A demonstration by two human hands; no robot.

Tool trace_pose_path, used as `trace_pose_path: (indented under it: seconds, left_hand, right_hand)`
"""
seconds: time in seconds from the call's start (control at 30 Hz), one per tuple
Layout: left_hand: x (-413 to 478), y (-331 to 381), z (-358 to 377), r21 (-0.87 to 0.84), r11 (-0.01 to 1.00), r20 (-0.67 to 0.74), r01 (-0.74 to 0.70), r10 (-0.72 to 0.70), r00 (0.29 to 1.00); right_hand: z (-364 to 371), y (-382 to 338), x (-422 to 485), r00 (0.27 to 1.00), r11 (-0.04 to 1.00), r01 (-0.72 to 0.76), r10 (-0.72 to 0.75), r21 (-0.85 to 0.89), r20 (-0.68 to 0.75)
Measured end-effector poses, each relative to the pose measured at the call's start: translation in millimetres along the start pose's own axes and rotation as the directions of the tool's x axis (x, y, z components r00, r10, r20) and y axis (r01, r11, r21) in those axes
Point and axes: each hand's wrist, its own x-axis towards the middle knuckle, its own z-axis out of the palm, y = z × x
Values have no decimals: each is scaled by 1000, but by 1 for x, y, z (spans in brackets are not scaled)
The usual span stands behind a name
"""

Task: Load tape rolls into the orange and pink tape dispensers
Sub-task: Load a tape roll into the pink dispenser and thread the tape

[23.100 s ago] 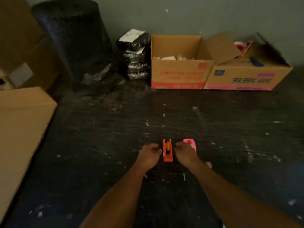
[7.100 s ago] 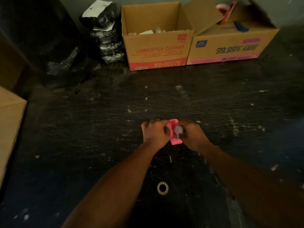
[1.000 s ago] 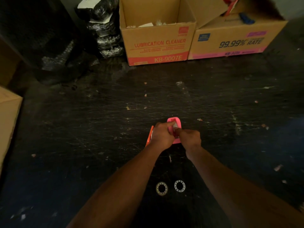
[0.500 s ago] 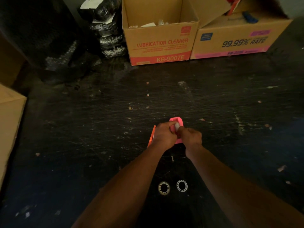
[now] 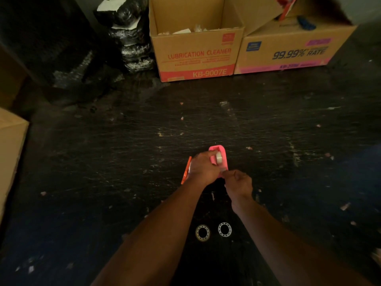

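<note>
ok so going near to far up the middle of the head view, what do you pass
two empty tape rings → right hand → pink dispenser with its tape roll → bare dark table → lubrication cleaner box

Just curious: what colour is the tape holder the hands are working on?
Pink; the head view shows it best, with an orange one beside it.

Both bare forearms are stretched forward from the bottom edge and are brought together near the middle. The left hand [image 5: 203,167] is held palm down, its fingers curled and closed around the pink dispenser [image 5: 223,154]. The right hand [image 5: 239,182] is kept just beside it, a little nearer, with thumb and forefinger seemingly pinched together.
</note>
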Motion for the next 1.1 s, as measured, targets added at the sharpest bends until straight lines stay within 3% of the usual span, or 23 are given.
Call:
trace_pose_path:
  seconds: [0.33,0.5,0.6,0.7,0.83,1.0,1.1]
  left_hand:
    - [1,0,-2,-24,1000,10,9,-8,1000]
    - [1,-12,-9,-64,998,-64,-1,-3,998]
    - [-4,-18,-23,-57,998,-203,8,-20,979]
    - [-7,-31,-36,-33,998,-330,59,-67,942]
    - [-13,-49,-47,-98,973,-286,207,-227,931]
    - [-20,-62,-49,-191,943,-196,274,-310,930]
    - [-21,-64,-45,-255,932,-118,259,-295,948]
  right_hand:
    - [-10,-17,1,999,990,-30,36,-137,41]
    - [-18,-21,7,998,955,-16,35,-295,59]
    - [-22,-20,5,993,933,111,-120,-343,-4]
    - [-20,-21,-2,937,910,293,-335,-294,-102]
    - [-3,-33,-23,832,782,544,-550,-305,72]
    - [38,-34,-34,907,907,371,-309,-198,285]
    - [47,-30,-34,904,923,342,-271,-178,330]
